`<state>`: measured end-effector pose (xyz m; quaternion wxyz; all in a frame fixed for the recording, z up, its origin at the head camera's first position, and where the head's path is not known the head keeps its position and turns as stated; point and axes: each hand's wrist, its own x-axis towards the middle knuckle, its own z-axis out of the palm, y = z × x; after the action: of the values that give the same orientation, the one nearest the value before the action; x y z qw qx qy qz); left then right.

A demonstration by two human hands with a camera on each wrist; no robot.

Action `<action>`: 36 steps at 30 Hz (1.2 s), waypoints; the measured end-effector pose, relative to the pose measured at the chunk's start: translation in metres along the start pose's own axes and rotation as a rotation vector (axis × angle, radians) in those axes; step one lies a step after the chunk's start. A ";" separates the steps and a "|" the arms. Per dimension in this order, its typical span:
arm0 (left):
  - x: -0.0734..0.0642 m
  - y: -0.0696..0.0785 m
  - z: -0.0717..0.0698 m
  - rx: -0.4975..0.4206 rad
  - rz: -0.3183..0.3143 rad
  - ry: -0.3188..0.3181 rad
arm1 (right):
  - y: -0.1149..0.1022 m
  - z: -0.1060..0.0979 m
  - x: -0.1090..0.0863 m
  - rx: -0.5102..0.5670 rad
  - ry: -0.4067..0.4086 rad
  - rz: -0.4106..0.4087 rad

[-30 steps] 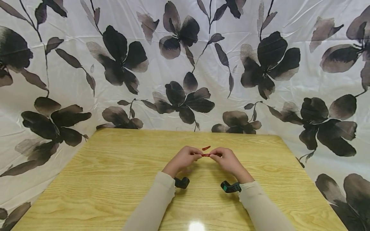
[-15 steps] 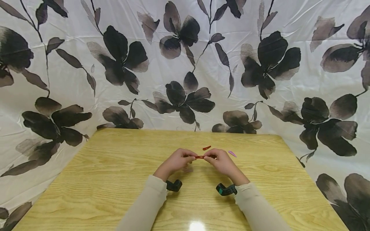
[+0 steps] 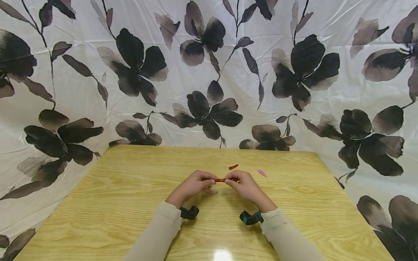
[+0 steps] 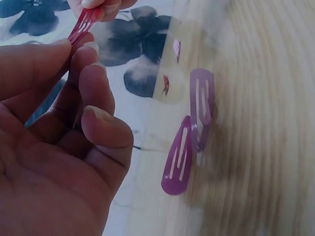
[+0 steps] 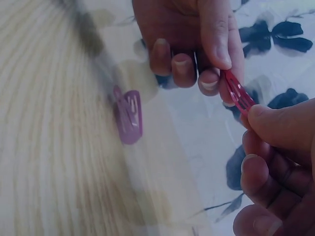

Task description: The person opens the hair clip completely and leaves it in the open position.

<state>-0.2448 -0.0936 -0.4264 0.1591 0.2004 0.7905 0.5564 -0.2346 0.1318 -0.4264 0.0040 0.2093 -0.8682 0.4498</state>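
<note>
Over the middle of a wood-grained table (image 3: pixel 130 206), toward its far half, a red hair clip (image 3: pixel 220 180) was stretched crosswise between a person's two hands. The left hand (image 3: pixel 192 184) pinched one end of it between thumb and forefinger, and its remaining fingers curled loosely below without holding anything that showed. The right hand (image 3: pixel 243 185) had the opposite end in a similar pinch of thumb and finger, its other fingers bent beneath. Only the middle of the clip showed between the fingertips, with slender slots running along its glossy red frame; whether it was snapped flat or sprung, I could not tell. Below the clip and nearer the person, beside the left hand, two more clips lay on the wood: a pale purple clip (image 4: pixel 203 98) and a deeper purple clip (image 4: pixel 176 162), touching or overlapping where they met. Beyond the hands, toward the far edge, lay a small red piece (image 3: pixel 233 167), slanted and well apart from the purple pair. To the right of that, past the right hand, was a slim pink piece (image 3: pixel 262 173), tilted the other way; both were too small for their detail to be made out. Cream sleeves (image 3: pixel 290 235) covered the forearms, and a dark device (image 3: pixel 251 218) was worn at each wrist. Behind the table hung a white cloth (image 3: pixel 209 76) printed with large grey and black flowers.
</note>
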 end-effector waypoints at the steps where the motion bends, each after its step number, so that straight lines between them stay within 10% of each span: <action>1: -0.001 -0.001 -0.001 -0.007 0.004 -0.005 | 0.000 0.001 0.000 -0.002 0.000 -0.005; 36: -0.014 -0.015 -0.014 0.042 0.006 -0.016 | -0.003 0.015 -0.002 0.046 -0.038 -0.016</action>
<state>-0.2409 -0.1166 -0.4352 0.1597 0.2104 0.8001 0.5385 -0.2291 0.1193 -0.4338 -0.0135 0.2248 -0.8559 0.4656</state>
